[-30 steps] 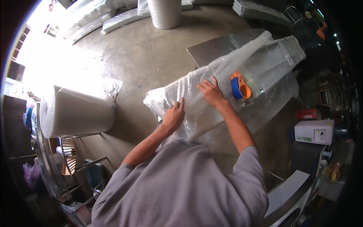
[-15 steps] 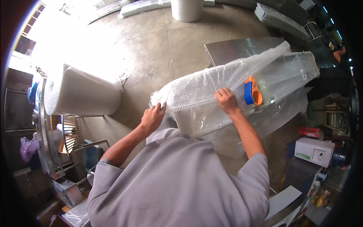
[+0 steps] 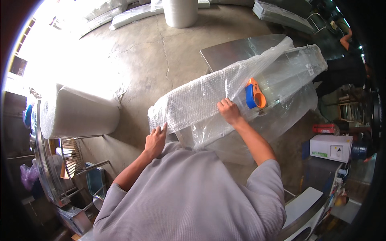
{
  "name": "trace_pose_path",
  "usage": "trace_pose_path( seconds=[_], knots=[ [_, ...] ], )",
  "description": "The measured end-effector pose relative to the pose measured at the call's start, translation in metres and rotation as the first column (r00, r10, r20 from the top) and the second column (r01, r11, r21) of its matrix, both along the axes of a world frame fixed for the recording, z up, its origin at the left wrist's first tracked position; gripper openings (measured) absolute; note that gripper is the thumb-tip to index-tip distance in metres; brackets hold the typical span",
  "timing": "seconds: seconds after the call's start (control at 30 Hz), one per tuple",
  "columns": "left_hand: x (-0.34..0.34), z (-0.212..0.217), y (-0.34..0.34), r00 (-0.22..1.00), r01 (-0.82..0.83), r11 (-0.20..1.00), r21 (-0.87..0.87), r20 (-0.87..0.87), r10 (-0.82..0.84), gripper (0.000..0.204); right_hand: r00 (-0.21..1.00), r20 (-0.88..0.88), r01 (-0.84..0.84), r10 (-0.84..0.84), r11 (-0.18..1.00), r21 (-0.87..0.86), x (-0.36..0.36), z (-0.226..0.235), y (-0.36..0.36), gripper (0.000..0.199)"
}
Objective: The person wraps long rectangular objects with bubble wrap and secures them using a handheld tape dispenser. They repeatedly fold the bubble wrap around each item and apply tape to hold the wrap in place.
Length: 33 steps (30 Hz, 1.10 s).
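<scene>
A: State of hands?

B: Set apart, both at work on bubble wrap point(image 3: 193, 100). L hand point(image 3: 156, 139) at wrap's near L corner, index finger extended, fingertips on edge; gripping or merely touching, can't tell. R hand point(image 3: 229, 111) closed on near edge, approx. mid-length.

A: Loc. of wrap?

B: Laid over L part of long plastic-covered item point(image 3: 289, 72), running diag. up to R. Gathered into narrow folds toward far R end.

A: Anything on top?

B: Affirm. Orange & blue tape dispenser point(image 3: 251, 95) on item, just R of R hand.

A: Surroundings?

B: Just behind item, flat metal panel point(image 3: 233, 52). Well to L, large bubble-wrap roll point(image 3: 82, 112), on its side. Across concrete floor point(image 3: 148, 48), white roll point(image 3: 181, 14), upright. To R, white box point(image 3: 330, 148) beside red case point(image 3: 325, 128). Upper R, in dim area, bent arm point(image 3: 345, 39) of another person.
</scene>
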<state>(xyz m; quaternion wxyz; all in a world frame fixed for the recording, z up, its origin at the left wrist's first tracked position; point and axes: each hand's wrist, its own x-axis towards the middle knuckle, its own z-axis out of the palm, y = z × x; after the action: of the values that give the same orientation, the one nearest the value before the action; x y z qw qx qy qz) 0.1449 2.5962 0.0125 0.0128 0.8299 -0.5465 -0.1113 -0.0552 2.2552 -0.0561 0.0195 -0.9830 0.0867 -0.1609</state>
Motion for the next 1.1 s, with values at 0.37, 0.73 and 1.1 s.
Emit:
trace_pose_path(
  seconds=[0.37, 0.73, 1.1],
  knots=[
    [0.037, -0.01, -0.15, 0.999, 0.053, 0.972, -0.228, 0.014, -0.051, 0.075, 0.919, -0.376, -0.079, 0.116, 0.99, 0.113, 0.015, 0.045, -0.003, 0.02],
    [0.005, -0.071, -0.111, 0.942, -0.329, 0.919, -0.219, -0.136, 0.305, 0.087, 0.728, -0.258, 0.685, -0.635, 0.674, 0.275, 0.11, 0.009, -0.054, 0.068],
    [0.096, -0.073, -0.058, 0.466, -0.842, 0.527, 0.114, -0.335, 0.819, 0.066, 0.706, -0.158, 0.705, -0.69, 0.705, 0.072, 0.093, -0.031, -0.045, 0.068]
  ],
)
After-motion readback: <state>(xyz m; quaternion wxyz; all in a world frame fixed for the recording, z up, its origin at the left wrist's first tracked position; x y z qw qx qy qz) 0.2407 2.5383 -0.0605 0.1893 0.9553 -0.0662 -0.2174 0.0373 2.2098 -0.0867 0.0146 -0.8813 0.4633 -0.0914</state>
